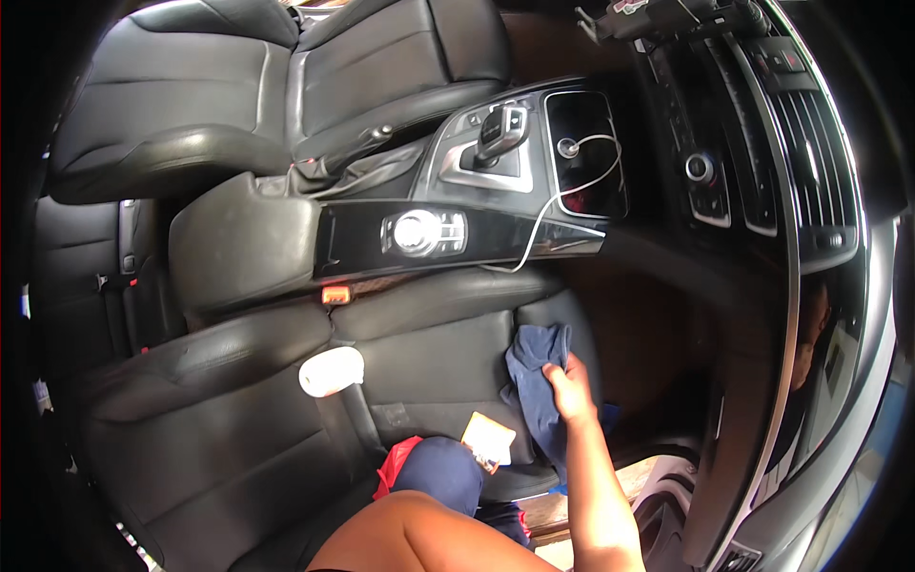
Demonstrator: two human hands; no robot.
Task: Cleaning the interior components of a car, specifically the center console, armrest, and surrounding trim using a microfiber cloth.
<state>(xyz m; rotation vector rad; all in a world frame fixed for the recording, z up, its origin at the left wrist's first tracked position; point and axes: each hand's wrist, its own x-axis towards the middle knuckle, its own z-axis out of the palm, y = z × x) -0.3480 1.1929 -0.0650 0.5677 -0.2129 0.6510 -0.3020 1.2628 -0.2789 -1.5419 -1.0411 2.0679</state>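
My right hand [573,392] grips a crumpled navy cloth [537,350] over the front part of a black leather car seat [436,350]. The cloth hangs down beside my forearm, its thumb side facing left. My left hand is out of view; bare skin of a bent limb fills the bottom middle. A white and orange packet [489,437] lies on the seat next to navy fabric with red edging [439,468]. Further back on the seat rests a white rounded object [332,372], too bright to make out.
Beyond the seat, the centre console has a padded armrest [243,239], a rotary control knob [417,233], a gear selector [502,132] and a white charging cable [537,225]. An orange seat-belt buckle [336,295] sits beside it. The dashboard [750,143] borders the right.
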